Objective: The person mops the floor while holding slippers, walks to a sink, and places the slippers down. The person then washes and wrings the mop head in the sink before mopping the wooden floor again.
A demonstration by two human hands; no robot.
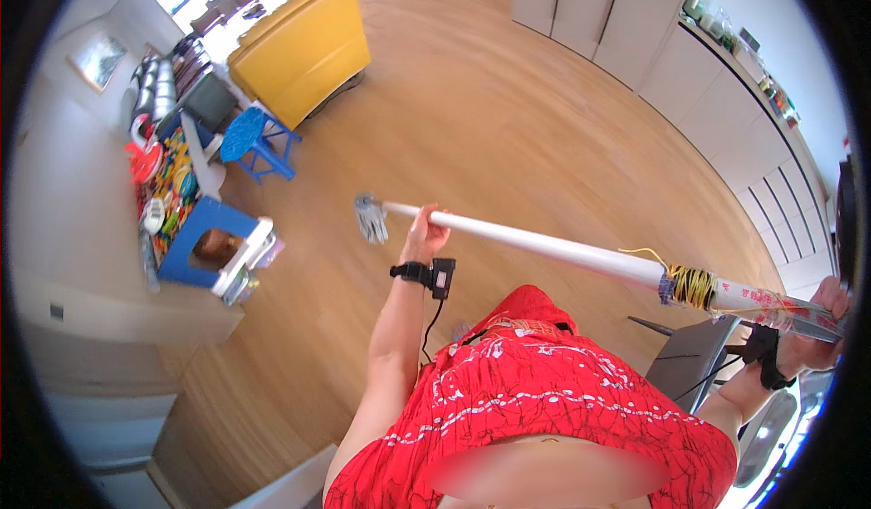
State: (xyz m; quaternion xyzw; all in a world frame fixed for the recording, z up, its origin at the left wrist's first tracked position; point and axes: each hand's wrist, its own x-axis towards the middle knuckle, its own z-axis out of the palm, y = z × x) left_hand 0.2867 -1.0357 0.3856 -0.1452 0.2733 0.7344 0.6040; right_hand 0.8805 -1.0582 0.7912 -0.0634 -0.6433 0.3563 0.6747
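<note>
A mop with a long white pole [544,245] stretches across the view in front of my red patterned clothing. Its grey, strip-like mop head [370,219] is at the left end, over the wooden floor. My left hand [425,234] is closed around the pole, a short way from that head. At the far right, my right hand [821,323] grips the pole's other end, partly lost in the dark rim. Yellow and dark cord [691,287] is wound round the pole before my right hand. Both wrists wear black straps with small devices and cables.
A blue stool [259,141] stands by a yellow sofa [304,51] at the upper left. Below them, a blue-sided bin [204,241] holds colourful toys against the wall. Pale cabinets [717,110] line the right side. A grey chair [694,355] is close to my right arm.
</note>
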